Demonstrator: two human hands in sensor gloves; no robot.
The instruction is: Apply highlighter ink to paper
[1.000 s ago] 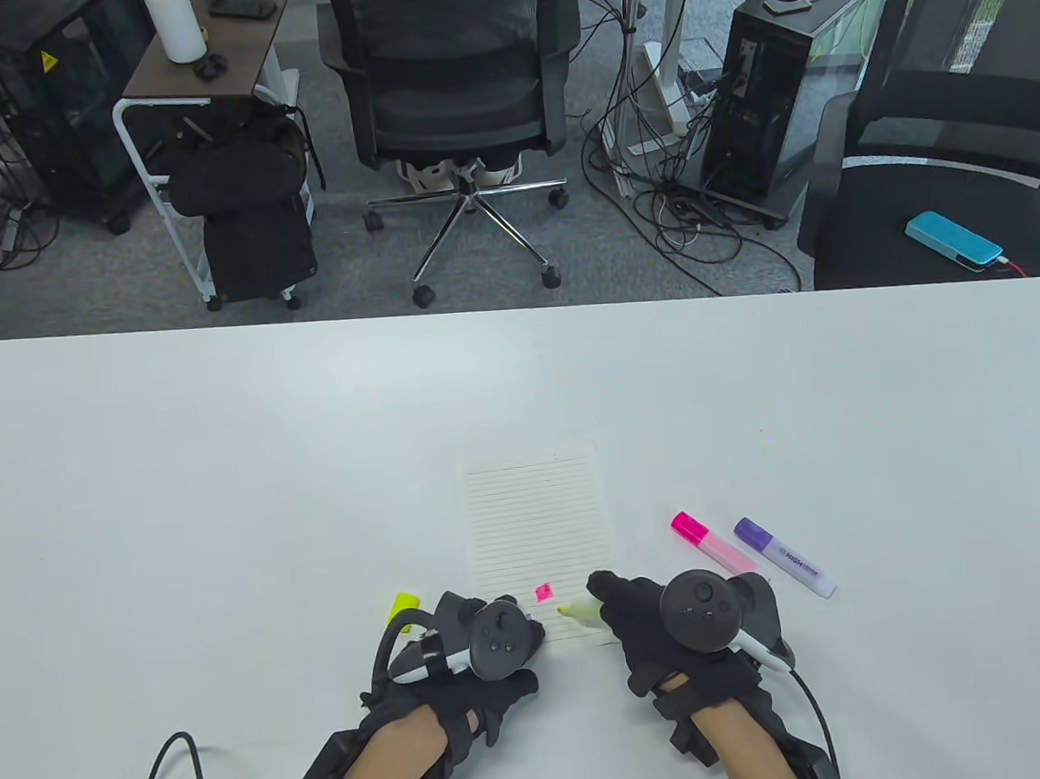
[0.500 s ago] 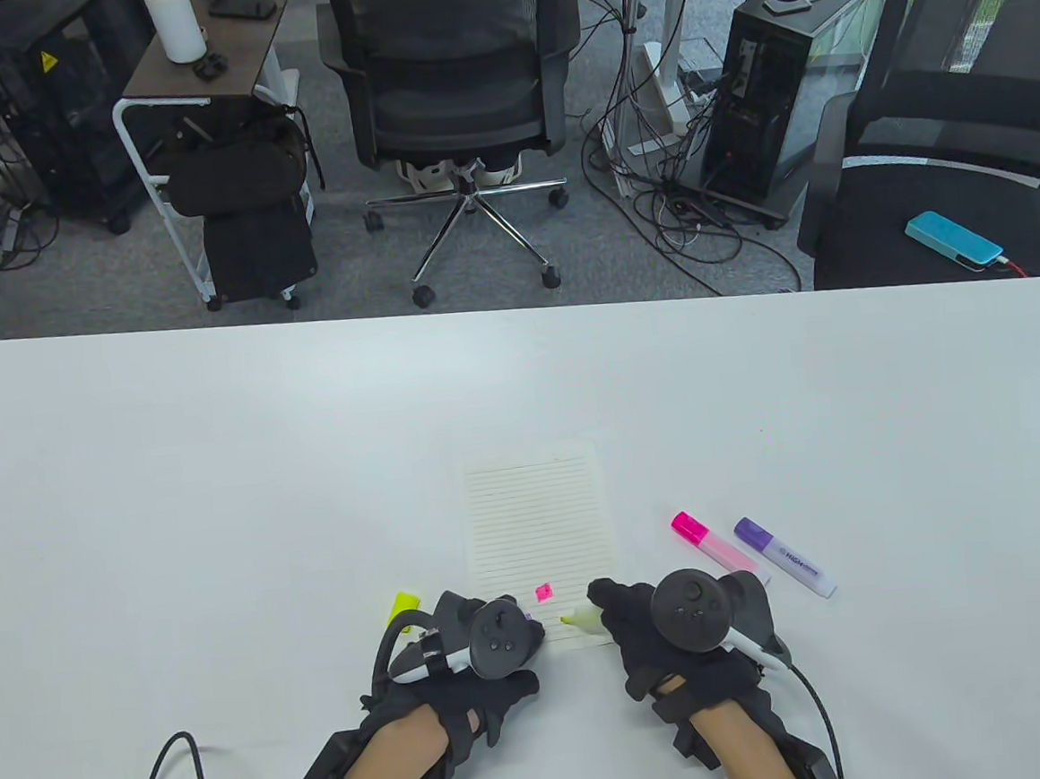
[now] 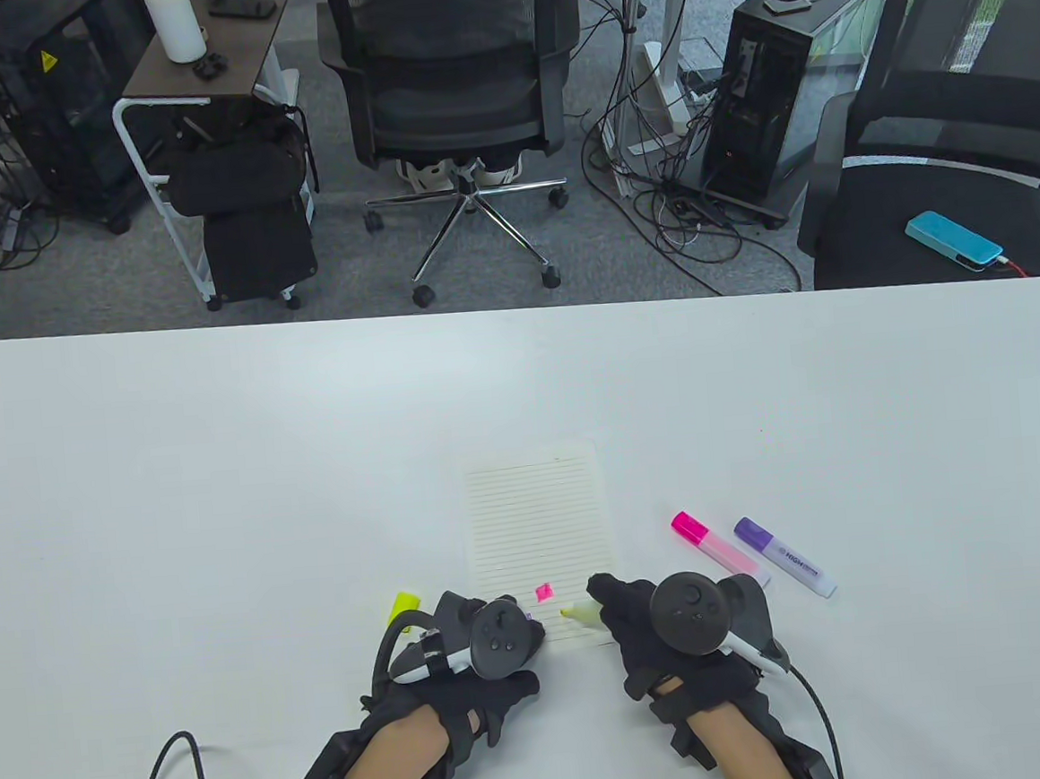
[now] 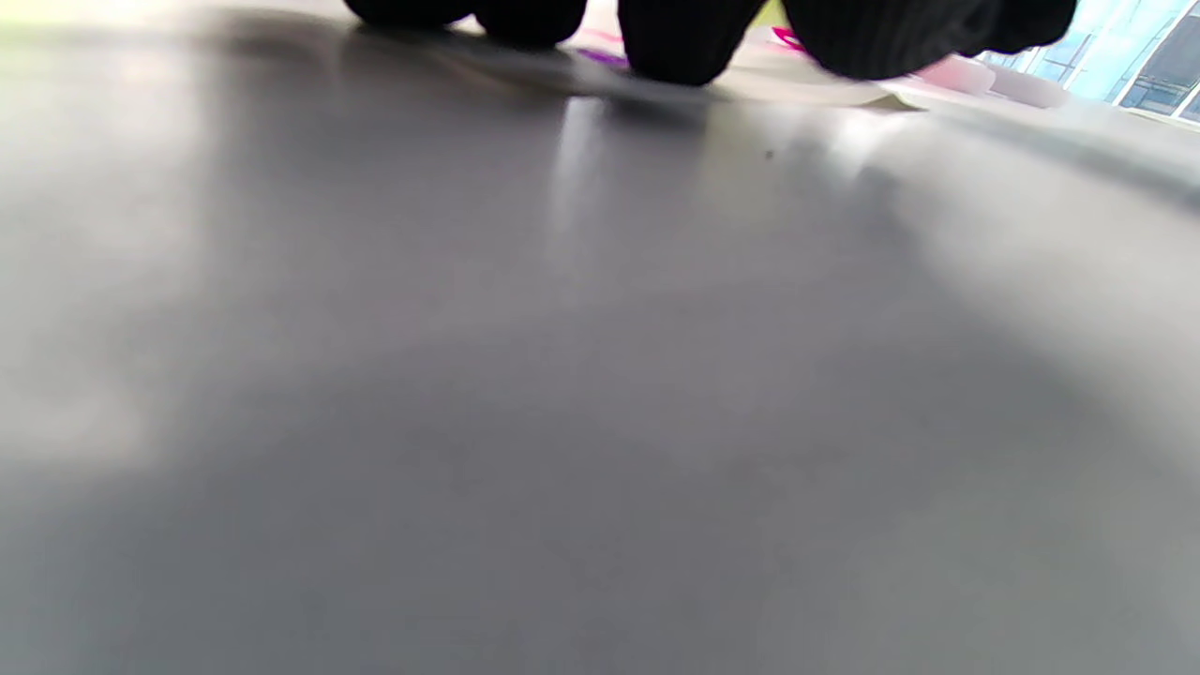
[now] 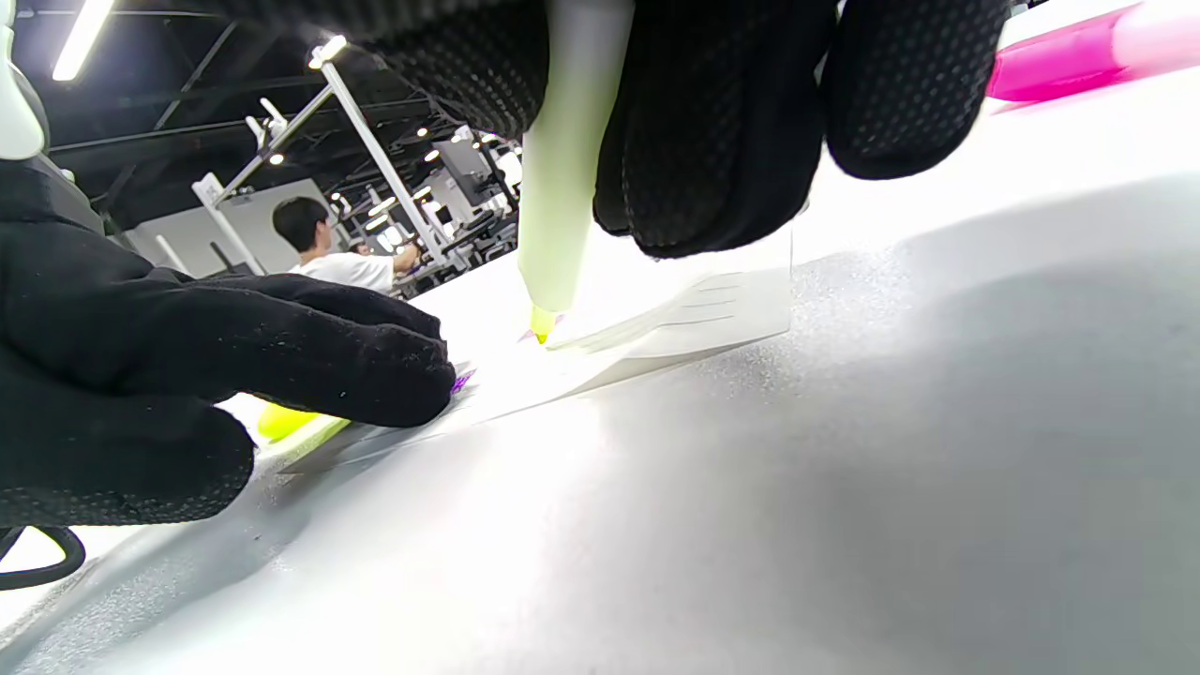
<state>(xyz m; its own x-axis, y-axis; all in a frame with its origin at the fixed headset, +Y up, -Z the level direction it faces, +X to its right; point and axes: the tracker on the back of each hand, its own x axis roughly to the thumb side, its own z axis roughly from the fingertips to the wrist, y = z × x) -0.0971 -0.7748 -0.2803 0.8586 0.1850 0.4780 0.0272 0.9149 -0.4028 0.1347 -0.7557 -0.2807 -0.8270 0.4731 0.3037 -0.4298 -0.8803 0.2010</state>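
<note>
Lower centre of the table view: right hand (image 3: pixel 675 642) gripping a yellow highlighter (image 3: pixel 580 614), fingers (image 5: pixel 712 122) clamped round its barrel, tip touching the lower part of the lined paper (image 3: pixel 535 514). In the right wrist view, tip (image 5: pixel 541 323) down on the sheet, near its lower edge. Left hand (image 3: pixel 469 659) at the paper's lower left corner, fingers (image 4: pixel 680 42) resting flat on the sheet and worktop (image 3: pixel 222 485), lying close together, gripping nothing. Pink mark (image 3: pixel 544 593) on the paper between the two hands, just above the tip. Yellow cap (image 3: pixel 402 606) left of the left hand. Pink highlighter (image 3: pixel 717 549) and purple highlighter (image 3: pixel 783 558), both capped, lying side by side at lower right, just beyond the right hand.
</note>
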